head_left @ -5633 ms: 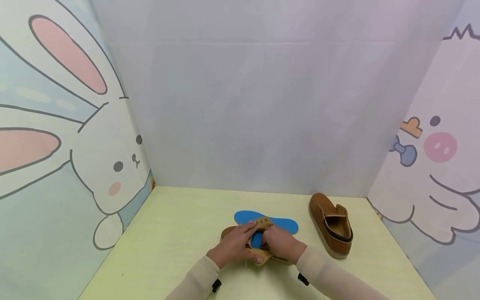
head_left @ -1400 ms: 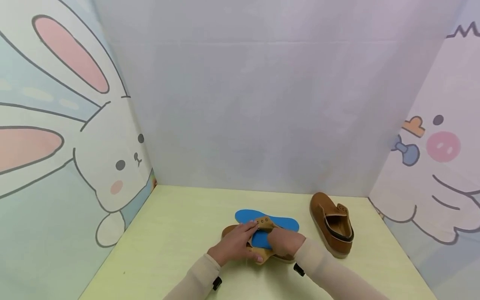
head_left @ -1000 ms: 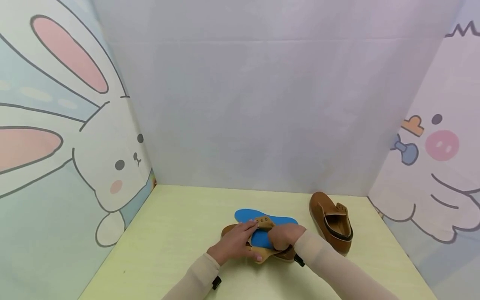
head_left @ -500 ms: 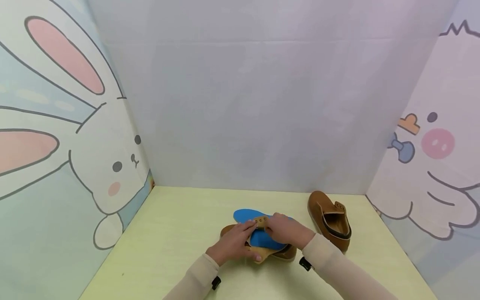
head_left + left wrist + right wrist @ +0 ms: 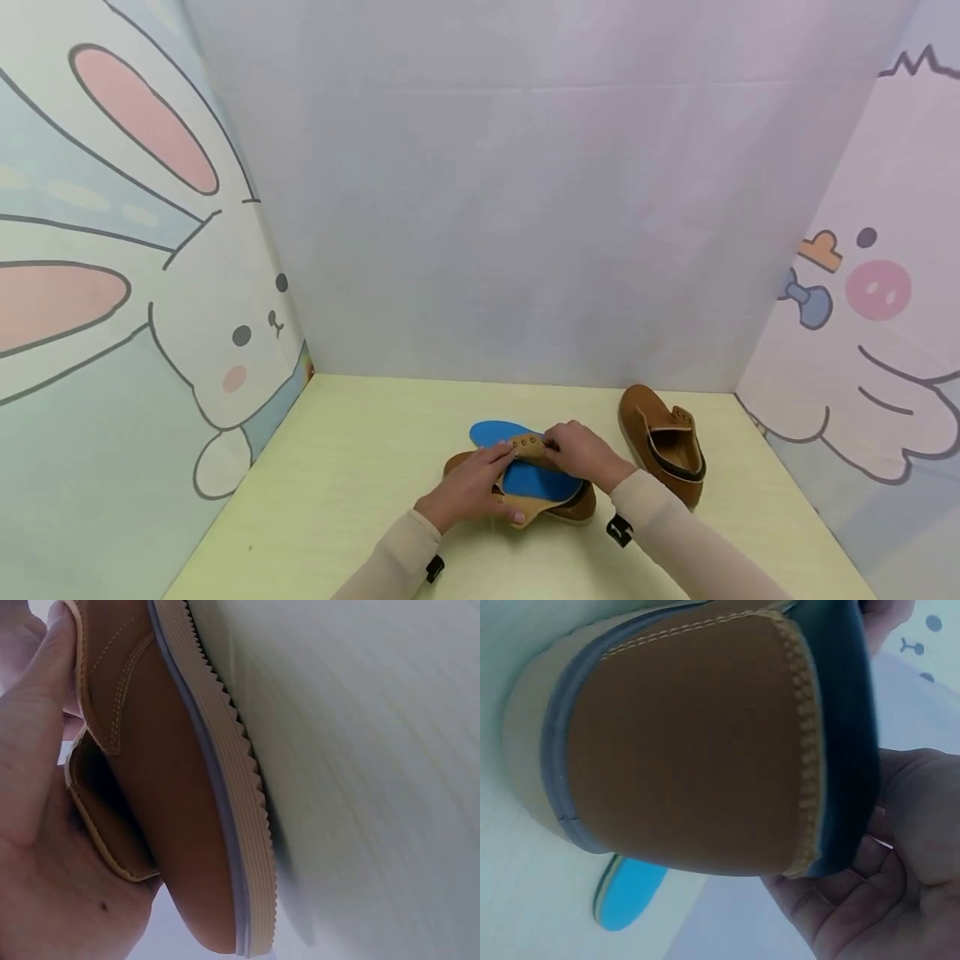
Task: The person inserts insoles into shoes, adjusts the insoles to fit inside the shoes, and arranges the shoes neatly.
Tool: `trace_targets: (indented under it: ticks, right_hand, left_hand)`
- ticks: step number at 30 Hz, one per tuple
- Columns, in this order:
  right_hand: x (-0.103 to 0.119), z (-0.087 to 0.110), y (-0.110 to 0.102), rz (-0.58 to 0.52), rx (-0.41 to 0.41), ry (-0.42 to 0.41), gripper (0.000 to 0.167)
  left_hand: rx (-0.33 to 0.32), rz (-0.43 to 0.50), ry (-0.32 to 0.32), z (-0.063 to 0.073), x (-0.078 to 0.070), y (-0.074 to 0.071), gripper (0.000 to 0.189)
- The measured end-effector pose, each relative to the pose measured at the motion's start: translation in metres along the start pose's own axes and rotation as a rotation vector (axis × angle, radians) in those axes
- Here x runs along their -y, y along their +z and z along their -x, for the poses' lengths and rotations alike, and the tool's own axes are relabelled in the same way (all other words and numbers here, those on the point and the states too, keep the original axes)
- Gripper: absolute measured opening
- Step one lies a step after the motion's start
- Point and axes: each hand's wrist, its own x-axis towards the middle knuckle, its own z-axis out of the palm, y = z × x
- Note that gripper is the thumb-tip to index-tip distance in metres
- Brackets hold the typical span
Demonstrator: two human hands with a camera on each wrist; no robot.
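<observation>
Head: the left hand (image 5: 472,490) is gripping the brown derby shoe (image 5: 579,507) on the table (image 5: 337,467), seemingly spreading it around a blue insole (image 5: 542,482); the right hand (image 5: 587,454) is pinching its far side. Left wrist: thumb (image 5: 46,675) is pressing a flap (image 5: 112,682). Right wrist: fingers (image 5: 855,889) are curling.

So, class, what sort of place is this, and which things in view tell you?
Probably a small screened-off tabletop booth, perhaps for filming handwork: a plain grey backdrop behind, a cartoon rabbit panel at one side, and a pale table between.
</observation>
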Motion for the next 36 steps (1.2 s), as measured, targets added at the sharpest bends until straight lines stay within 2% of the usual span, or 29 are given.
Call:
trace_targets:
  ticks: [4, 11, 15, 23, 25, 28, 31, 33, 36]
  right_hand:
    - [-0.005, -0.002, 0.002, -0.003, -0.022, -0.063, 0.028]
    - [-0.009, -0.006, 0.0, 0.004, -0.025, -0.064, 0.023]
    - [-0.013, -0.006, 0.002, 0.004, -0.035, -0.067, 0.03]
    - [-0.017, -0.005, 0.005, -0.02, -0.029, -0.046, 0.04]
    - [-0.017, -0.006, 0.004, -0.025, -0.026, -0.04, 0.043]
    - [-0.017, -0.006, 0.002, -0.027, -0.017, -0.018, 0.044]
    - [-0.017, -0.006, 0.002, -0.031, -0.02, -0.006, 0.042]
    - [-0.017, -0.006, 0.003, -0.034, -0.015, -0.003, 0.042]
    - [-0.018, -0.007, 0.004, -0.029, -0.012, -0.007, 0.041]
  left_hand:
    - [-0.038, -0.033, 0.031, 0.003, -0.001, -0.002, 0.104]
    - [-0.259, -0.306, 0.144, 0.005, -0.003, -0.004, 0.109]
    - [-0.342, -0.351, 0.132, 0.007, -0.006, -0.004, 0.117]
    - [-0.452, -0.335, 0.019, 0.015, -0.009, 0.008, 0.136]
    - [-0.46, -0.306, -0.022, 0.017, -0.011, 0.01, 0.139]
    - [-0.421, -0.202, -0.102, 0.018, -0.013, 0.01, 0.14]
    - [-0.377, -0.111, -0.148, 0.02, -0.017, 0.01, 0.132]
    - [-0.356, -0.091, -0.14, 0.022, -0.019, 0.009, 0.123]
    - [-0.335, -0.105, -0.078, 0.025, -0.022, 0.006, 0.107]
